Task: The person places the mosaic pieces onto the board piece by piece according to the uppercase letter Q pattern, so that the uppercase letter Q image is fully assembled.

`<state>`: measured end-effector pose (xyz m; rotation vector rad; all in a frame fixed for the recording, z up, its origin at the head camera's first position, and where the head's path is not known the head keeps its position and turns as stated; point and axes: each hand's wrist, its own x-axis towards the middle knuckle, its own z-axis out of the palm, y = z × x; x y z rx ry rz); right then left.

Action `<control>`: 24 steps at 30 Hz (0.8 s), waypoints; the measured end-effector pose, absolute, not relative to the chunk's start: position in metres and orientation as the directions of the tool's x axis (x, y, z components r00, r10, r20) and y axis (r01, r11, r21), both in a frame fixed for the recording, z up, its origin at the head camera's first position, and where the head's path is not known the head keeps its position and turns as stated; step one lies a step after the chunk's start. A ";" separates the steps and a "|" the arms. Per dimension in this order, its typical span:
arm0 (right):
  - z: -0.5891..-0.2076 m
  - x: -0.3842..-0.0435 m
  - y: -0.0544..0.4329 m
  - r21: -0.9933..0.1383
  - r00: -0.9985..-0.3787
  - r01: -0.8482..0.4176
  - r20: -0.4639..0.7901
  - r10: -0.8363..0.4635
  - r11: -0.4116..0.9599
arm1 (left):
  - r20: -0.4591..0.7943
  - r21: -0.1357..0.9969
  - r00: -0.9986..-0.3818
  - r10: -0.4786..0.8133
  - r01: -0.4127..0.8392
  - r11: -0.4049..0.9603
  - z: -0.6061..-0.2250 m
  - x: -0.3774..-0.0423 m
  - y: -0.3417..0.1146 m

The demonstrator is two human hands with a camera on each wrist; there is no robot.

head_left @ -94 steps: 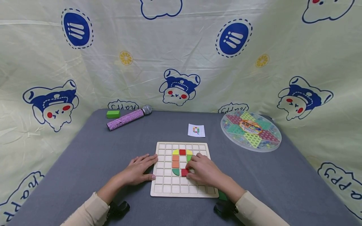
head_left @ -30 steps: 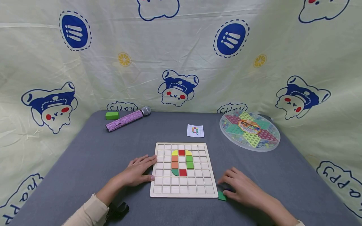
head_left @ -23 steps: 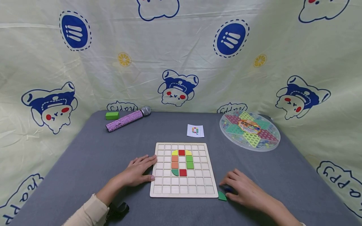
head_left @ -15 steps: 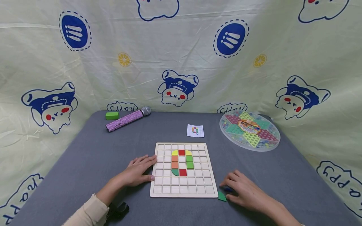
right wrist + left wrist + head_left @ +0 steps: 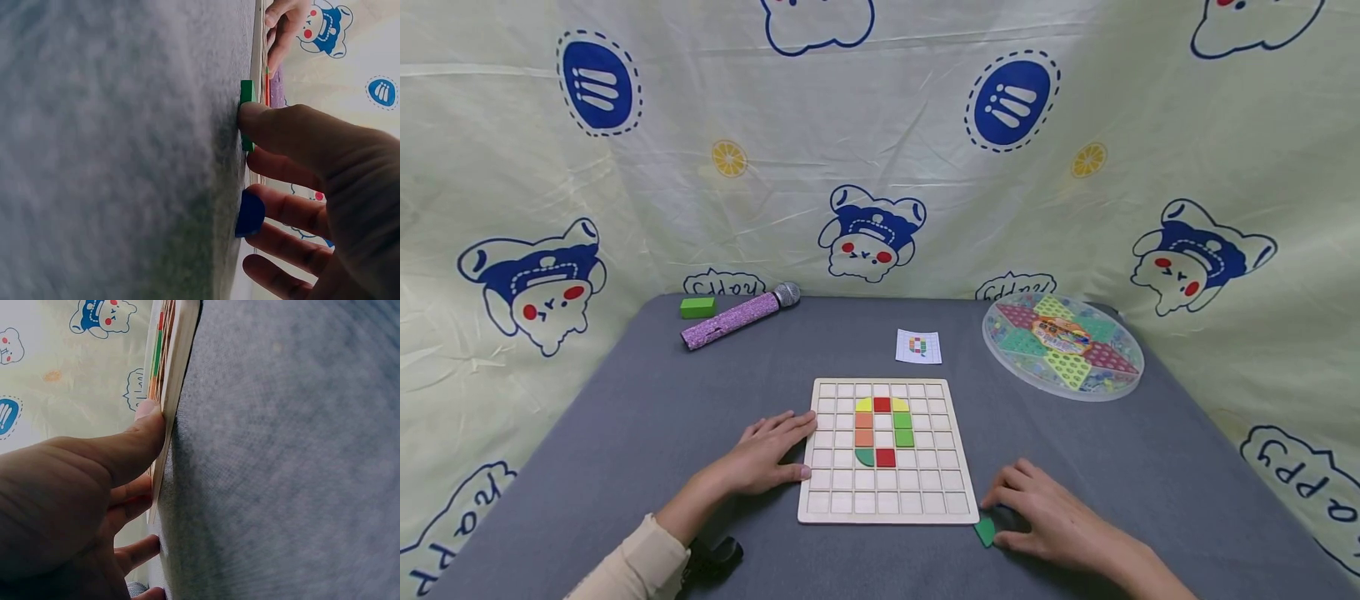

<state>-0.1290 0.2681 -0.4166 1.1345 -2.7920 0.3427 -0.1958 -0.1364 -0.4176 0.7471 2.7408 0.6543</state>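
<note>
My left hand (image 5: 769, 454) rests at the left edge of a wooden grid board (image 5: 842, 503), fingertips and thumb on its rim; the thumb (image 5: 140, 434) lies along that edge in the left wrist view. Beside the board's near right corner, my right hand (image 5: 1052, 521) pinches a flat green tile (image 5: 985, 531) with one curved side between thumb and index finger. Under its middle finger is a rounded blue tile (image 5: 250, 214), hidden in the head view. Set in the board are yellow, red, orange and green tiles in a ring, including a dark green quarter-round tile (image 5: 865, 457) and a red square (image 5: 885, 457).
Behind the board lies a small card (image 5: 918, 347) printed with a coloured ring pattern. At the back right is a round clear box (image 5: 1063, 346) with a patterned lid. A purple glitter microphone (image 5: 733, 321) and a green block (image 5: 698, 307) lie at the back left.
My right hand has left the board, where two light green squares now show, and come to the green tile. That tile has just turned and slid slightly nearer. The left hand stays put.
</note>
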 end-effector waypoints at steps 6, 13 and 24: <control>-0.418 -0.127 0.266 -0.167 -0.694 -0.719 0.204 -0.690 0.674 | -0.101 0.473 -0.846 0.523 0.422 0.773 -0.418 -0.196 -0.136; -0.419 -0.124 0.265 -0.182 -0.682 -0.731 0.207 -0.701 0.658 | -0.112 0.477 -0.849 0.517 0.410 0.777 -0.418 -0.197 -0.136; -0.416 -0.117 0.262 -0.214 -0.676 -0.734 0.151 -0.721 0.644 | -0.108 0.481 -0.849 0.518 0.411 0.774 -0.418 -0.196 -0.136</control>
